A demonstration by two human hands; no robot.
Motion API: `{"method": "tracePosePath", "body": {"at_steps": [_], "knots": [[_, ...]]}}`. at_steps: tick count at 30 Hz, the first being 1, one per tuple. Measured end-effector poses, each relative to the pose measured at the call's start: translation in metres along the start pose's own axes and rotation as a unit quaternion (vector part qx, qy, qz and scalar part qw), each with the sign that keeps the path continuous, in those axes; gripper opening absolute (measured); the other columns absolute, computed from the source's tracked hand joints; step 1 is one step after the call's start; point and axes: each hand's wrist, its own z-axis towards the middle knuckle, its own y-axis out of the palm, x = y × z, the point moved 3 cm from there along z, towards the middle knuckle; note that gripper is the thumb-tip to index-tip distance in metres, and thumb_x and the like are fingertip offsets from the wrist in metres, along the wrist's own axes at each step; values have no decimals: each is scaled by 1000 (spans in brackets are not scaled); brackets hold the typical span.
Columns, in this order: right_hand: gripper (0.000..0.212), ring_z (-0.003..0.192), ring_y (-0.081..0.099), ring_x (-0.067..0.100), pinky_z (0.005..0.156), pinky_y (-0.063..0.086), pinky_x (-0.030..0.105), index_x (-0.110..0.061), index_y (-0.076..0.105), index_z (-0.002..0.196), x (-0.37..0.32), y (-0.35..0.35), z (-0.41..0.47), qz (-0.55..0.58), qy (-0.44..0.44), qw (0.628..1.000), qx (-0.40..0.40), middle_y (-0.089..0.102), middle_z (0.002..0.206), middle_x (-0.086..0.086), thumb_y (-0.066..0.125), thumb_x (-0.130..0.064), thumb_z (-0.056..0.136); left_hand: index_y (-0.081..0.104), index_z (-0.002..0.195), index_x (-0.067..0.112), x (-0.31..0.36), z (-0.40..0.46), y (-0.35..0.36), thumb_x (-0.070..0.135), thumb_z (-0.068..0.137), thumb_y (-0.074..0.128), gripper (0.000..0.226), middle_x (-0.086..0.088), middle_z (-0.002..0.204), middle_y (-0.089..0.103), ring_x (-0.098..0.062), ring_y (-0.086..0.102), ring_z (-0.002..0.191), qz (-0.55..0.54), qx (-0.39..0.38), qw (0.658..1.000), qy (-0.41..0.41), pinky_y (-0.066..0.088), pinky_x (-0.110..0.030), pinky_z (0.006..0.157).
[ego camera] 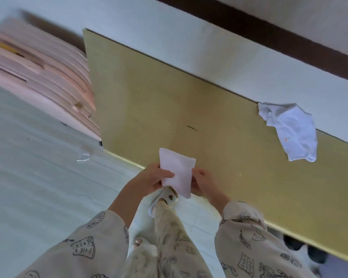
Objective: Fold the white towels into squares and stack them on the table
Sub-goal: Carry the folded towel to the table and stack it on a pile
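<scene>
Hands, left [151, 178] & right [202, 181], pinch folded towel [178, 171] by its side edges above counter [169, 109] edge. Soft, light cloth; best held at corners. Crumpled towel [291, 131] lies far right.

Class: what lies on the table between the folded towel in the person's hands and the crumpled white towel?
Only bare tabletop, in the head view, between folded towel and crumpled towel.

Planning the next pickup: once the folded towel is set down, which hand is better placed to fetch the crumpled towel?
Probably the right hand. The crumpled towel lies on the table off to its side, while the left hand would have to cross over. Both now hold the folded towel.
</scene>
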Motion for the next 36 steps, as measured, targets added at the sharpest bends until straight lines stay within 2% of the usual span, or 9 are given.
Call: {"method": "tracePosePath", "body": {"at_steps": [4, 8, 10, 14, 17, 19, 24, 29, 36], "knots": [[31, 64, 51, 22, 58, 46, 26, -7, 59, 84, 7, 58, -31, 81, 67, 978, -178, 53, 75, 11, 49, -34, 94, 56, 113, 3, -27, -68, -36, -1, 73, 60, 40, -9, 96, 67, -14, 68, 78, -106, -19, 992, 69, 52, -21, 61], [35, 71, 54, 21, 64, 48, 29, -1, 59, 106, 10, 121, -76, 112, 84, 959, -245, 56, 86, 9, 53, -33, 92, 52, 124, 5, -74, -151, -82, 0, 72, 63, 53, -13, 108, 64, -19, 64, 87, -160, 43, 975, 149, 53, -25, 68], [31, 80, 56, 23, 70, 50, 33, -2, 60, 109, 9, 157, -106, 79, 48, 962, -257, 57, 95, 11, 57, -25, 90, 52, 124, 6, -100, -199, -103, -2, 77, 61, 48, -15, 113, 64, -21, 64, 94, -171, 66, 964, 193, 53, -28, 77], [11, 60, 57, 15, 52, 49, 22, -8, 62, 86, -2, 241, -178, -60, -29, 943, -328, 58, 74, 5, 55, -15, 89, 51, 124, 6, -157, -297, -149, 2, 71, 65, 54, -17, 118, 63, -25, 63, 105, -192, 164, 933, 258, 55, -28, 78], [12, 60, 55, 15, 55, 45, 23, -12, 63, 82, -10, 315, -233, -153, -83, 908, -381, 59, 71, 3, 54, -9, 89, 52, 124, 8, -204, -363, -188, 3, 73, 69, 54, -15, 118, 64, -27, 62, 108, -203, 262, 900, 283, 54, -31, 84], [13, 65, 56, 17, 62, 43, 26, -13, 64, 83, -13, 367, -268, -205, -139, 876, -413, 60, 74, 3, 54, -7, 88, 52, 122, 10, -235, -403, -213, 10, 74, 71, 52, -14, 116, 64, -27, 62, 106, -218, 337, 867, 296, 54, -34, 86], [12, 69, 58, 16, 59, 47, 26, -9, 59, 101, -3, 500, -353, -310, -234, 794, -468, 61, 82, 1, 54, -9, 90, 57, 110, 11, -305, -493, -266, 22, 96, 48, 20, -5, 90, 63, -16, 60, 75, -299, 494, 756, 309, 49, -20, 56], [7, 70, 57, 15, 59, 46, 25, -11, 57, 96, 21, 639, -431, -386, -284, 699, -531, 60, 85, 2, 53, -9, 90, 61, 91, 12, -365, -588, -329, 20, 95, 49, 15, -6, 83, 63, -16, 59, 69, -322, 647, 633, 277, 52, -26, 62], [4, 72, 56, 14, 54, 44, 23, -13, 55, 95, 82, 806, -553, -447, -318, 575, -607, 59, 86, 1, 53, -15, 92, 62, 85, 16, -443, -722, -388, 17, 94, 51, 15, -5, 77, 64, -12, 55, 63, -334, 769, 485, 249, 46, -25, 56]]}}
